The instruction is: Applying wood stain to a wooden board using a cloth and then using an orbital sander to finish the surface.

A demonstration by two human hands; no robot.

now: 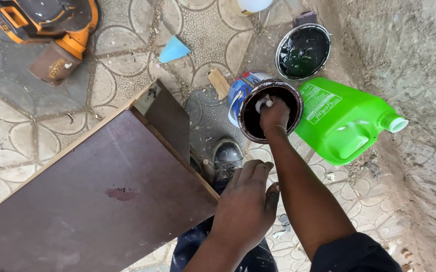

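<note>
At frame centre, the right hand (pixel 274 115) closes its fingers on a white rag (pixel 264 103) inside the dark paint can (pixel 271 111); dab lightly, avoiding drips. The left hand (pixel 245 204) hovers open over the brown board (pixel 92 201).

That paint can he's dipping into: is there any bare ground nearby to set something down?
Yes: the patterned paving between the orange power tool, the blue scrap and the brown board is bare. It is crowded around the paint can, where the right hand dips, hemmed by the green jug, the dark lid and the shoe.
</note>
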